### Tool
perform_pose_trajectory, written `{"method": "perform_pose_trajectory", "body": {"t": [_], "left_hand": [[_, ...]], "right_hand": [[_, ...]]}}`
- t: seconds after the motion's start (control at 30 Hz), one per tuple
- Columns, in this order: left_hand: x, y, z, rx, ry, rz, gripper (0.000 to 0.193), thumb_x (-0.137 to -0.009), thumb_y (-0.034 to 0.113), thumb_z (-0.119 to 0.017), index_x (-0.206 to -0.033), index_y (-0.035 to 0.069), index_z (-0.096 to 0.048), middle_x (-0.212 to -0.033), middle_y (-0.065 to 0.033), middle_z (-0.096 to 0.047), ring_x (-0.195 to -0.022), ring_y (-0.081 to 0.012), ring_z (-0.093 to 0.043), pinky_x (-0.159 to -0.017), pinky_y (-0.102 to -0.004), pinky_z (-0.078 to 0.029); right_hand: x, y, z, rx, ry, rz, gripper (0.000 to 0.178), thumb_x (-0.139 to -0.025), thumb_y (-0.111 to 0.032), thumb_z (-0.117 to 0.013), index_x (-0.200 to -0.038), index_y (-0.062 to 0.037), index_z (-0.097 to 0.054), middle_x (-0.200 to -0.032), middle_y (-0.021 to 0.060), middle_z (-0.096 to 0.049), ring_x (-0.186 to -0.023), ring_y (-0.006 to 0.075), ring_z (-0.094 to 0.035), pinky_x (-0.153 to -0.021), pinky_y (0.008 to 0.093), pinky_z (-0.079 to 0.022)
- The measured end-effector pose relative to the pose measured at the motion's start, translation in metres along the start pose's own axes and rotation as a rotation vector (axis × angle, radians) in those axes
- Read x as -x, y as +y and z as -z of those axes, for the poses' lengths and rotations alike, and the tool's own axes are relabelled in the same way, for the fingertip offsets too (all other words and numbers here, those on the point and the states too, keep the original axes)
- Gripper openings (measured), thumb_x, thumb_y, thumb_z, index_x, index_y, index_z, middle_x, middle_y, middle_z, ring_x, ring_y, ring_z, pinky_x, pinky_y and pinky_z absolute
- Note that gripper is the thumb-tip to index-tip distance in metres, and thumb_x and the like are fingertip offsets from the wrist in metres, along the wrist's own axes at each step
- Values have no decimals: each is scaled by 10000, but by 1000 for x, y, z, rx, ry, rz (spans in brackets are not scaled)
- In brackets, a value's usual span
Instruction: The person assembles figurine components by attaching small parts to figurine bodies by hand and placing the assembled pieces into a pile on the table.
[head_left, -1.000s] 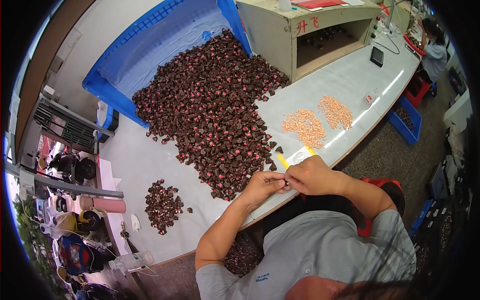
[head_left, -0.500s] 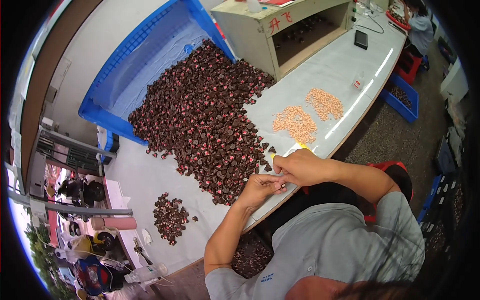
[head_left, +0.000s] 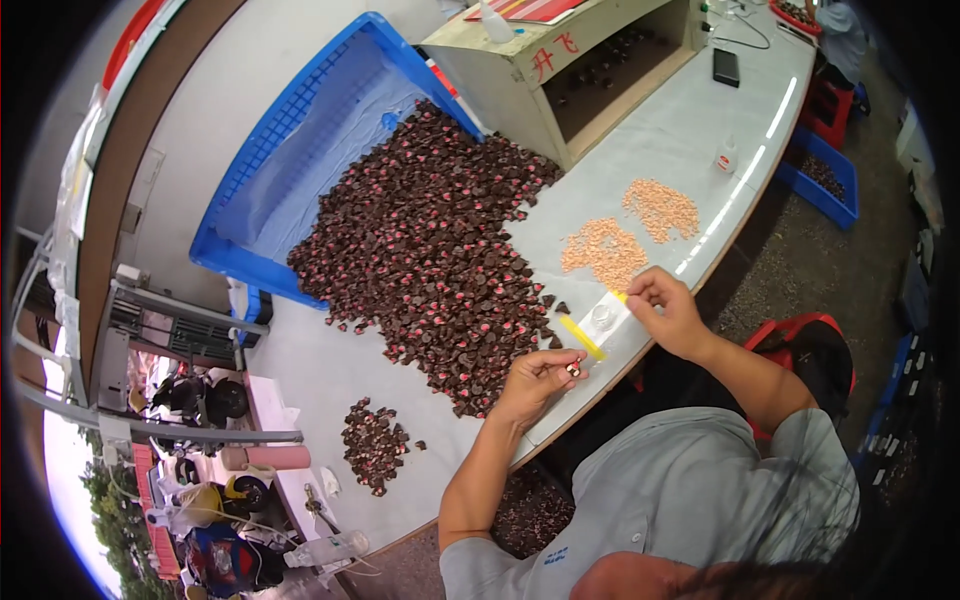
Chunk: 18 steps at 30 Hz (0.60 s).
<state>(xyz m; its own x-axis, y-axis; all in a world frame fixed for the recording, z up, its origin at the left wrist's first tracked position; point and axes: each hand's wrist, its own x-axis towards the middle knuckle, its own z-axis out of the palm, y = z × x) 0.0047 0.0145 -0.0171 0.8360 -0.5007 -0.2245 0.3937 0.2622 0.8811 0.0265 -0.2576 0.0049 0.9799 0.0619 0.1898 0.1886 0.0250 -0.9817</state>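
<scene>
the left hand has its fingers curled almost closed, pinching one small dark piece at the table's near edge. the right hand pinches the far end of one clear strip with yellow ends, which lies flat between the two hands. beside them spreads one big heap of dark pieces, too many to count, with one small heap apart. two piles of orange bits sit near the right hand. one blue crate lies behind.

Grey short-sleeved shirt with small blue chest print.
</scene>
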Motion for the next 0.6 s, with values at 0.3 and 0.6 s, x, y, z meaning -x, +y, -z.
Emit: {"method": "perform_pose_trajectory", "body": {"t": [0.3,0.6], "left_hand": [[5,17,-4,173,93,-454,316,-836,-29,-730,-1107,69,-600,-1202,-107,-585,-1126,-243,-643,-752,-235,-607],[49,58,31,-294,483,-629,276,-915,10,-644,-1178,-6,-562,-1136,-129,-640,-1040,-230,-652,-770,-300,-583]], "right_hand": [[5,6,11,17,16,51,88,-906,-22,-617,-962,-24,-548,-847,-3,-589,-727,38,-536,-667,211,-443],[1,19,6,203,-18,174,72,-893,-3,-626,-923,-2,-561,-753,23,-589,-656,57,-530,-579,224,-425]]}}
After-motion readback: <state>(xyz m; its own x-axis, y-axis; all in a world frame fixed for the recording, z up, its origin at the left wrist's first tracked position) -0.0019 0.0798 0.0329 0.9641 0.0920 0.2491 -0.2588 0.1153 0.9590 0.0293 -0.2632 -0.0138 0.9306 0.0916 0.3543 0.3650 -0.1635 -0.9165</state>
